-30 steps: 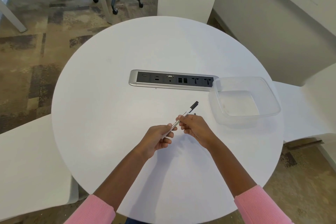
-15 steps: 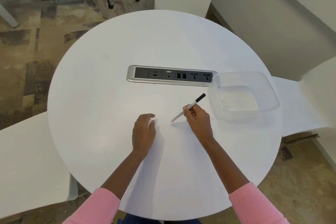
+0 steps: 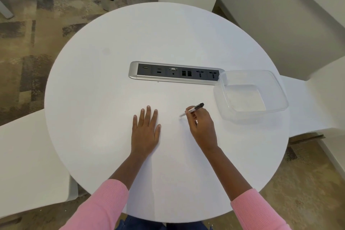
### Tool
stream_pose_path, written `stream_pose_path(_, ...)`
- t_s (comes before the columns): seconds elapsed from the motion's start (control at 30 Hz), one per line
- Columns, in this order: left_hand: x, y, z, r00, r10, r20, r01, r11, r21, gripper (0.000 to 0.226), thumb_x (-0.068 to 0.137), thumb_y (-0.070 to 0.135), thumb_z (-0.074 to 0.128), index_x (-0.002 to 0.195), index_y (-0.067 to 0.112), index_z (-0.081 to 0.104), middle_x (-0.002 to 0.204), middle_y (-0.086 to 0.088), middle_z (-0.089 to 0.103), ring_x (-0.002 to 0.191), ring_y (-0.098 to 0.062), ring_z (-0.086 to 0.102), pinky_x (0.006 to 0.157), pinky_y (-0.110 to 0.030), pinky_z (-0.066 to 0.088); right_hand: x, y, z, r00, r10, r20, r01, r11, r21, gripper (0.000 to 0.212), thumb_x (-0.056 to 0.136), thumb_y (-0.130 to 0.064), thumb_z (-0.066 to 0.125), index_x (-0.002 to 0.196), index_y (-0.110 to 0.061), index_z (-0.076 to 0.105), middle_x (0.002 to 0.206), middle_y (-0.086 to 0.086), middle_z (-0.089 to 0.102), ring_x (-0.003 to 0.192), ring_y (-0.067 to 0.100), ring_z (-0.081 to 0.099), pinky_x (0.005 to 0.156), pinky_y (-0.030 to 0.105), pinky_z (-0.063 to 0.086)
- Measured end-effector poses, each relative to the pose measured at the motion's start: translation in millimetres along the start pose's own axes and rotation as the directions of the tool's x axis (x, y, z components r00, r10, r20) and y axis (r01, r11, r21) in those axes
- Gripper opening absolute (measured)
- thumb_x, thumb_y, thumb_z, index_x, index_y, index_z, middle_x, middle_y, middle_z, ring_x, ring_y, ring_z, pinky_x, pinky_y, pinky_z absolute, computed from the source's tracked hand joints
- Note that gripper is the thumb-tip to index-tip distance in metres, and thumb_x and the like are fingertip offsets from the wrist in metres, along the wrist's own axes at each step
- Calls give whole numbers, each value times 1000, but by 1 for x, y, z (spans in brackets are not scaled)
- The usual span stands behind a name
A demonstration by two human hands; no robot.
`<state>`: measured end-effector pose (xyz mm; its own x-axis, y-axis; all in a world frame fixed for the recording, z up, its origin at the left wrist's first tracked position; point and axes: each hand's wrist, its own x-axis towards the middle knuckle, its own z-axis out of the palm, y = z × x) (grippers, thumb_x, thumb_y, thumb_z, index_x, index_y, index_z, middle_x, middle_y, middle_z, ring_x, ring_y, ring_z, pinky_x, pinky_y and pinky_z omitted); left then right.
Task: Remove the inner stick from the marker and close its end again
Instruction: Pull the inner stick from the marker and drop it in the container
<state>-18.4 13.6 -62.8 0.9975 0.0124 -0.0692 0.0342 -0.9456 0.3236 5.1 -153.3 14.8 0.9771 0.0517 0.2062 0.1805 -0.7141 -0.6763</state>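
A slim white marker (image 3: 193, 109) with a black cap lies slanted in my right hand (image 3: 202, 128), which pinches its barrel just above the round white table (image 3: 112, 99). The black cap points up and to the right; the pale lower end points down-left toward the tabletop. My left hand (image 3: 145, 130) rests flat on the table with fingers straight and spread, a hand's width left of the marker. No separate inner stick is visible.
A clear plastic container (image 3: 276, 95) stands at the table's right side, close to the marker's cap. A silver and black socket strip (image 3: 175, 73) is set into the table's middle. White chairs surround the table; an office chair base stands on the carpet beyond.
My left hand let go of the marker, moved left and spread flat on the table. My right hand kept the marker and lowered it toward the tabletop.
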Motion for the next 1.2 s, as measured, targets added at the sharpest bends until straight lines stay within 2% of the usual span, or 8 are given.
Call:
stream_pose_path(0.17, 0, -1, 3, 1000, 7, -9, -7, 1000, -1, 52, 91, 28, 36, 141, 12, 32, 150, -15, 30, 138, -34, 28, 112, -51, 19, 2, 1, 4, 995, 67, 80, -65, 998, -26, 18, 93, -10, 48, 91, 3, 60, 81, 19, 64, 78, 32, 56, 86, 45, 46)
stream_pose_path(0.3, 1, -2, 4, 1000, 5, -15, -5, 1000, -4, 53, 92, 29, 32, 142, 14, 28, 152, -13, 25, 141, -32, 23, 114, -49, 14, 0, -2, 3, 1000, 19, 18, -18, 999, -50, 16, 92, -8, 49, 93, 3, 61, 81, 18, 65, 78, 32, 57, 75, 36, 47)
stream_pose_path(0.43, 0, -3, 6, 1000, -5, -6, 5, 1000, 3, 56, 92, 33, 27, 144, 15, 21, 155, -12, 18, 143, -30, 15, 116, -46, 8, 1, 2, 7, 992, 71, 108, -65, 996, -57, 18, 94, -6, 45, 94, 4, 61, 85, 19, 66, 84, 35, 56, 80, 30, 40)
stream_pose_path(0.6, 0, -2, 6, 1000, -7, -19, 7, 1000, 1, 56, 92, 33, 28, 144, 15, 21, 155, -12, 18, 143, -30, 16, 116, -46, 8, 4, 0, 4, 992, 88, 88, -86, 996, -20, 19, 93, -6, 45, 89, 3, 61, 82, 17, 67, 82, 32, 57, 92, 46, 43)
stream_pose_path(0.8, 0, -3, 7, 1000, -18, -23, 17, 1000, -4, 58, 91, 34, 26, 145, 14, 18, 155, -12, 15, 143, -30, 11, 116, -46, 4, -3, -5, -1, 1000, 14, -11, -14, 999, -45, 11, 90, -2, 50, 91, 3, 60, 88, 16, 67, 81, 34, 59, 73, 23, 40)
stream_pose_path(0.9, 1, -3, 8, 999, -27, -25, 27, 1000, -2, 59, 91, 35, 25, 145, 13, 16, 156, -11, 12, 144, -29, 7, 116, -46, 2, -3, -3, 1, 995, -49, 82, 59, 991, -123, 12, 90, 1, 48, 93, 8, 58, 92, 22, 65, 81, 40, 59, 83, 39, 50)
stream_pose_path(1.0, 0, -3, 7, 999, -27, -23, 27, 1000, -2, 59, 91, 35, 25, 145, 14, 16, 156, -10, 13, 144, -28, 8, 116, -46, 2, 1, 0, 0, 958, 107, 265, -54, 978, -199, 27, 96, -14, 35, 107, 3, 54, 106, 26, 59, 98, 39, 55, 89, 49, 43)
stream_pose_path(1.2, 0, -3, 8, 999, -30, -18, 30, 1000, 2, 60, 91, 36, 24, 145, 14, 15, 156, -9, 11, 144, -27, 8, 116, -46, 2, -3, -8, -1, 986, 21, 167, 6, 987, -159, 20, 93, -6, 43, 96, 10, 56, 99, 24, 64, 86, 42, 58, 85, 47, 49)
